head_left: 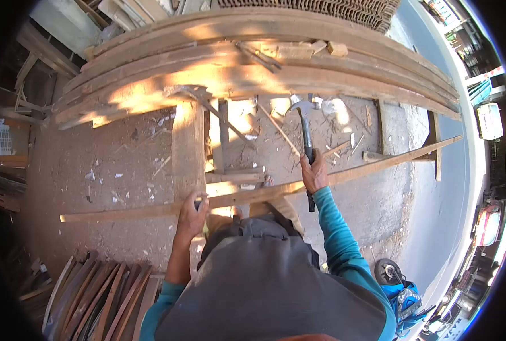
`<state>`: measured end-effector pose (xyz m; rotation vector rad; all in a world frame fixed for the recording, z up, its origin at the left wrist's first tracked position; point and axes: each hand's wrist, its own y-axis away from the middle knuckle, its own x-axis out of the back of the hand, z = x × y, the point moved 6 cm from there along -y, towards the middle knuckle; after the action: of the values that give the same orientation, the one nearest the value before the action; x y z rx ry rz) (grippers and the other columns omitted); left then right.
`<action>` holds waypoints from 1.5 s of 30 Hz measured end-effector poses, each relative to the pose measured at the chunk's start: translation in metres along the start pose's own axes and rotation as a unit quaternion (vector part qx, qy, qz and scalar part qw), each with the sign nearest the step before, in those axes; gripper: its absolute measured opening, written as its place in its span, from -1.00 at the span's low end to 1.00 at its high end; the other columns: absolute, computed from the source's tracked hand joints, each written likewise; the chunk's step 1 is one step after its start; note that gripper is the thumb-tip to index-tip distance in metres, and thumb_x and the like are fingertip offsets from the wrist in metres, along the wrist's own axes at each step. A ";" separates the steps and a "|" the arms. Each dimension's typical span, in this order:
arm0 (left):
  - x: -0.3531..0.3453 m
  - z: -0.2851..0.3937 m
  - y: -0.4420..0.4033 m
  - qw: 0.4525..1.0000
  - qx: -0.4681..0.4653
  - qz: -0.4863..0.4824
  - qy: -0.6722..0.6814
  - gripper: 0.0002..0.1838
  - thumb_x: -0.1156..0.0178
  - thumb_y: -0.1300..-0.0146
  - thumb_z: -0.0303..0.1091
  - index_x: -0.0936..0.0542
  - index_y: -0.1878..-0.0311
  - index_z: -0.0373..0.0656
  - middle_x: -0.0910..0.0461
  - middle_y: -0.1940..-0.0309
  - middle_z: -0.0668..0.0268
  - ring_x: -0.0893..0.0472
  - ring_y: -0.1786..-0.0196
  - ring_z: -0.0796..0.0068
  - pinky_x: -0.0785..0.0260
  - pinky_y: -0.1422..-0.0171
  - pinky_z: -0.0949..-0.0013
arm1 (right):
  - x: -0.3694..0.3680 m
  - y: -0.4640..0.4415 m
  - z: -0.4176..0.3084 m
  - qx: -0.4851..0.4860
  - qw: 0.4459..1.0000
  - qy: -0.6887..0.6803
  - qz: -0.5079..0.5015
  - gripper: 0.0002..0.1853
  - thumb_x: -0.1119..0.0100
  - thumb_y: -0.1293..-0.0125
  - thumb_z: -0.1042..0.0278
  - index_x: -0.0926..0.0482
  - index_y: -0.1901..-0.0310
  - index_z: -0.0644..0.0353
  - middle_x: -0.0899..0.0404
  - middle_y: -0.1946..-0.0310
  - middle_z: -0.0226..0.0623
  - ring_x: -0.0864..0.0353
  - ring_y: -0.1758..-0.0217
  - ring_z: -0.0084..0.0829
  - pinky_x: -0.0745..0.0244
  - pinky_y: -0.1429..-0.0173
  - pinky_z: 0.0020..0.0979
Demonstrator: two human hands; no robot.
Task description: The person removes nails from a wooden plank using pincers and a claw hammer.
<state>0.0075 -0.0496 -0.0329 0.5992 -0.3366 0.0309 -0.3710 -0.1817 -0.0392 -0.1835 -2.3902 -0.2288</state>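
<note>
Via remote camera I record the left hand point(192, 218) curled at the long wooden strip point(247, 196); its grip on it I cannot tell. The right hand point(315, 171) clasps the hammer point(306, 133), its handle crossing over the strip. Stacked planks point(332, 84) lie beyond

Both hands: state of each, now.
Left hand: closed, apparently on a small dark object, too small to identify.
Right hand: closed, holding the hammer.
</note>
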 end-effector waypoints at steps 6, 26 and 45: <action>0.000 0.003 0.031 0.948 -0.137 0.129 -0.256 -0.64 -0.33 -0.21 -0.36 -0.63 -0.09 -0.13 -0.52 0.04 -0.09 -0.53 -0.07 -0.19 -0.41 -0.20 -0.07 | 0.012 -0.201 -0.075 0.154 0.987 0.037 0.041 -0.54 -0.20 -0.40 0.14 -0.52 -0.12 0.38 -0.67 0.15 0.16 -0.70 0.04 0.07 -0.58 -0.08 -0.03; -0.029 0.001 -0.016 0.828 -0.209 0.153 -0.498 -0.57 -0.62 0.27 -0.07 -0.69 0.34 -0.05 -0.50 0.16 0.09 -0.53 0.07 -0.03 -0.39 -0.04 -0.08 | -0.160 -0.232 -0.164 0.352 0.900 0.247 -0.075 -0.43 -0.18 -0.39 0.10 -0.37 -0.38 0.05 -0.29 -0.39 0.11 -0.24 -0.50 0.08 -0.26 -0.40 0.13; -0.029 -0.009 -0.021 0.825 -0.245 0.139 -0.490 -0.55 -0.58 0.20 -0.02 -0.64 0.40 -0.14 -0.48 0.24 0.06 -0.52 0.12 -0.05 -0.39 0.05 -0.08 | -0.074 -0.195 -0.159 0.156 0.938 -0.300 -0.076 -0.60 0.02 -0.60 0.14 -0.46 -0.22 0.31 -0.64 0.16 -0.01 -0.68 0.13 -0.20 -0.59 -0.02 -0.16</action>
<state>-0.0145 -0.0596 -0.0604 -0.0074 -1.3935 -0.0894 -0.2516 -0.4112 0.0041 0.1016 -3.0095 0.1680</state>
